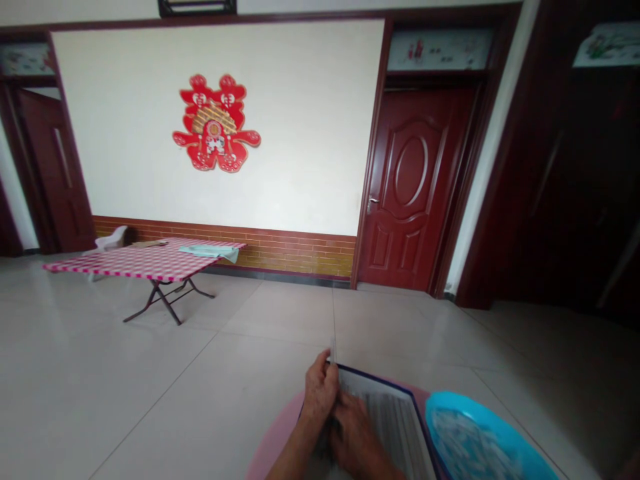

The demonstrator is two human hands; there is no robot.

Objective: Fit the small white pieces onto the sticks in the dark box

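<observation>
My left hand (320,388) is closed with its thumb up, pinching a thin, pale, see-through strip (333,350) that stands upright. Tucked against its lower side is my right hand (356,427), fingers curled; what they hold, if anything, is hidden. Both hands are over the left part of a shallow box with a dark blue rim (385,381). Long, thin greyish strips (395,423) lie side by side in the box, blurred. At its right stands a bright blue basin (437,400) with many small whitish pieces (467,440), too blurred to name.
A pink round surface (277,433) shows beneath the box. Farther left, a low folding table (150,260) with a checked red-and-white top carries a pale green cloth (210,251). A white chair (113,240) is behind it. A dark red door (413,187) is in the far wall.
</observation>
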